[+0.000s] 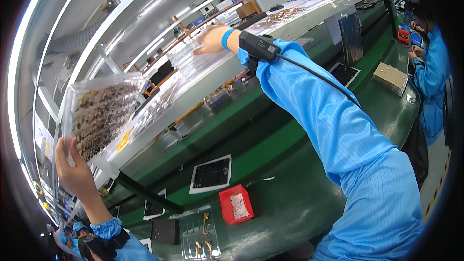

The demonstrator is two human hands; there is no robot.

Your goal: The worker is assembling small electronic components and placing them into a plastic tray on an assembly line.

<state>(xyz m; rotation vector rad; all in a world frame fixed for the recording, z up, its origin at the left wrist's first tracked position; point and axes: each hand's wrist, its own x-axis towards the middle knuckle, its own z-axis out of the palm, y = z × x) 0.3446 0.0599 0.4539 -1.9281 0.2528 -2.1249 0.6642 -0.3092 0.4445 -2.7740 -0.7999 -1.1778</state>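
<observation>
At the far left my left hand [75,174] grips the lower edge of a clear plastic tray [69,111], which is tilted up. Rows of small brownish parts [104,121] fill this tray. My right arm reaches across to the raised white shelf, where my right hand [215,38] has its fingers bent at the edge of another clear plastic tray [186,60]. Glare blurs that tray's outline, and its far fingers are partly hidden. A blue band circles my right wrist, with a black box and cable strapped above it.
Below the shelf [193,94], the green bench [290,188] holds a red bin [237,204] of small white pieces, a clear tray [200,232] with orange flex cables and a black panel [211,174]. A co-worker [432,77] sits at right beside a cardboard-coloured box [390,78].
</observation>
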